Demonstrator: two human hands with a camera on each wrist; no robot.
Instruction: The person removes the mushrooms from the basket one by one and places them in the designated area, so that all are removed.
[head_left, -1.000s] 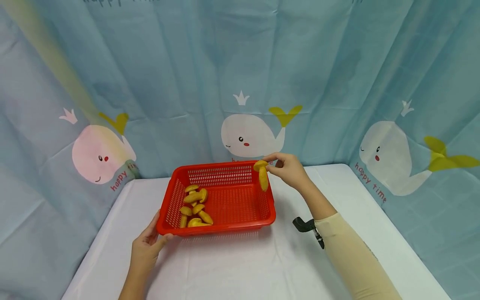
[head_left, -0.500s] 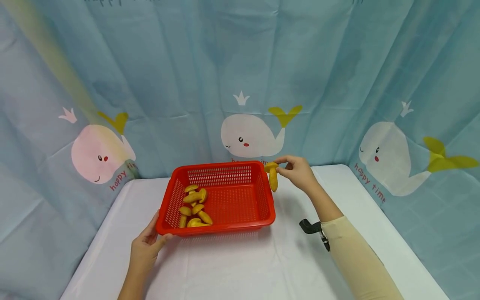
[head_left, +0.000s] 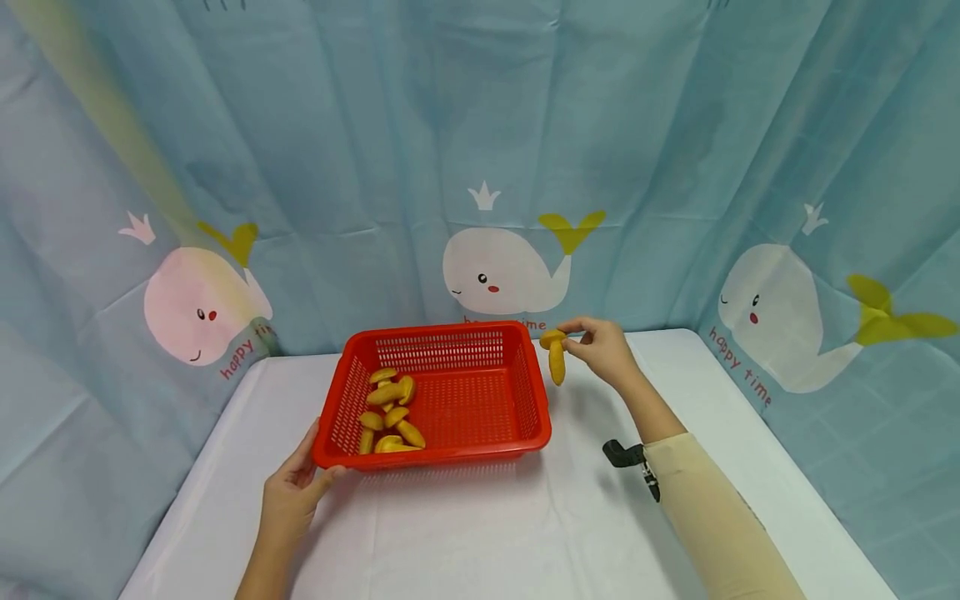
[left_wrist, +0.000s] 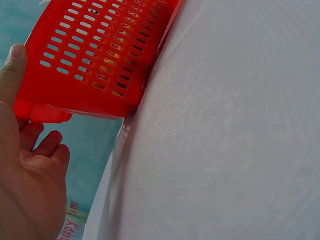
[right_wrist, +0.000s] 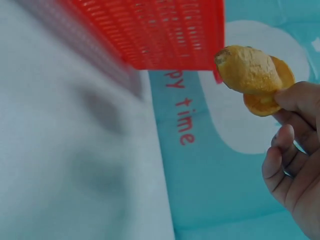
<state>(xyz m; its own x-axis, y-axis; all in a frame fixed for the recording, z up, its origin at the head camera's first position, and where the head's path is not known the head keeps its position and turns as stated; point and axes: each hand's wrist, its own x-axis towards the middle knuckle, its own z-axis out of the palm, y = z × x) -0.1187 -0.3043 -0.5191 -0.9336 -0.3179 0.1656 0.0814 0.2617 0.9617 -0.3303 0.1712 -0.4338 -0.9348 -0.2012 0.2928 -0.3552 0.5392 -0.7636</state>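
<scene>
Right hand (head_left: 603, 350) pinches a yellow mushroom (head_left: 556, 357) by its cap, just right of the red basket (head_left: 450, 450). Left hand (head_left: 291, 496) grips the basket's near-left corner.

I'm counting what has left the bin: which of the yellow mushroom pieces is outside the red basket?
The mushroom pinched by the right hand, held in the air just past the red basket's right far corner. The others lie heaped inside the basket's left end.

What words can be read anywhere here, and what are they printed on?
"happy time" in red, under the left whale on the blue curtain.
"happy time" under the right whale.
Under the middle whale, only "time" shows; the red basket hides the rest.
Top-edge lettering is cut off, unreadable.
</scene>
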